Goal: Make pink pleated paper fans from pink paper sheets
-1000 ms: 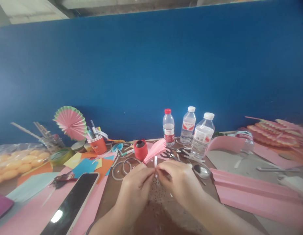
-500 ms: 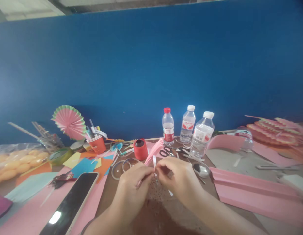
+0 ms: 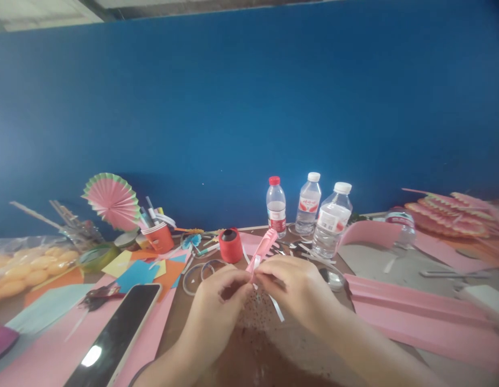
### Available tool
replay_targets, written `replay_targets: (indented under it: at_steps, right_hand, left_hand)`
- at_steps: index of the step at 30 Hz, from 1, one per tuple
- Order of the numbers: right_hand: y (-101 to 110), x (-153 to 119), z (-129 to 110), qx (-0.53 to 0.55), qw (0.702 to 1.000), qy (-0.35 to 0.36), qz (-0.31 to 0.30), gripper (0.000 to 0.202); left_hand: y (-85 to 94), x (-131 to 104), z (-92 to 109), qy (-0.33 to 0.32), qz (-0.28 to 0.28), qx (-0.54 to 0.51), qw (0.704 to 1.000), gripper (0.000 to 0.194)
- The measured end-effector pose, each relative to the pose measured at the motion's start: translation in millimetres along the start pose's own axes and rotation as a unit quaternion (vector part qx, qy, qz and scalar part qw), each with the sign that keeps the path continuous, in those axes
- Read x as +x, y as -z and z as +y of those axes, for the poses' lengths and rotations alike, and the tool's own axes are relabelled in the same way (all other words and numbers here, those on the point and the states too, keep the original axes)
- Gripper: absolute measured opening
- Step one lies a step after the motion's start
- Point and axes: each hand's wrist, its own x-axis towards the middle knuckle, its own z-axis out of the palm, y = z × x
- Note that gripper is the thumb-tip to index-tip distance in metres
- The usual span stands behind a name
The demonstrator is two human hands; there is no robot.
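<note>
Over the brown tabletop, my left hand (image 3: pixel 221 301) and my right hand (image 3: pixel 298 290) meet with their fingertips close together. Between them a narrow piece of pleated pink paper (image 3: pixel 265 248) sticks up and away, its lower end pinched in my left fingers. A thin white strip (image 3: pixel 277 309) hangs below my right fingers, which are closed on it. Part of the strip lies against the pink paper near the fingertips; the exact contact there is hidden. Just behind stand a red tape roll or spool (image 3: pixel 230 246) and scissors partly covered by the pink paper.
Three bottles, one with a red cap (image 3: pixel 276 209), stand at the back by the blue wall (image 3: pixel 233 107). A phone (image 3: pixel 116 333) and coloured paper sheets (image 3: pixel 136 277) lie left, near a pen cup (image 3: pixel 158 239). Folded pink paper (image 3: pixel 411 312) covers the right.
The pink paper has tilted to the right and now stands more open to view. More of the white strip shows below my right hand. Both hands stay close together.
</note>
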Motion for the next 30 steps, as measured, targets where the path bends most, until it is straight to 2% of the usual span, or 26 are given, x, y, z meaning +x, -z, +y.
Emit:
replay_targets:
  at_steps: [8, 13, 18, 24, 30]
  right_hand:
    - [4, 0, 6, -0.018, 0.998, 0.045, -0.029, 0.017]
    - [4, 0, 6, -0.031, 0.997, 0.048, -0.042, 0.018]
    - [8, 3, 2, 0.007, 0.999, 0.03, -0.039, 0.015]
    - [13, 6, 4, 0.051, 0.997, 0.009, -0.05, 0.015]
    - [12, 5, 4, -0.001, 0.998, 0.038, -0.059, 0.018]
  left_hand:
    - [0.2, 0, -1, -0.027, -0.018, 0.019, 0.999, 0.016]
    - [0.7, -1, 2, -0.031, -0.025, 0.023, 0.999, 0.016]
    - [0.7, -2, 3, -0.048, -0.019, 0.021, 0.998, 0.015]
    - [0.7, -1, 2, -0.028, -0.023, 0.014, 0.999, 0.014]
    - [-0.7, -2, 2, -0.003, -0.024, -0.005, 1.0, 0.014]
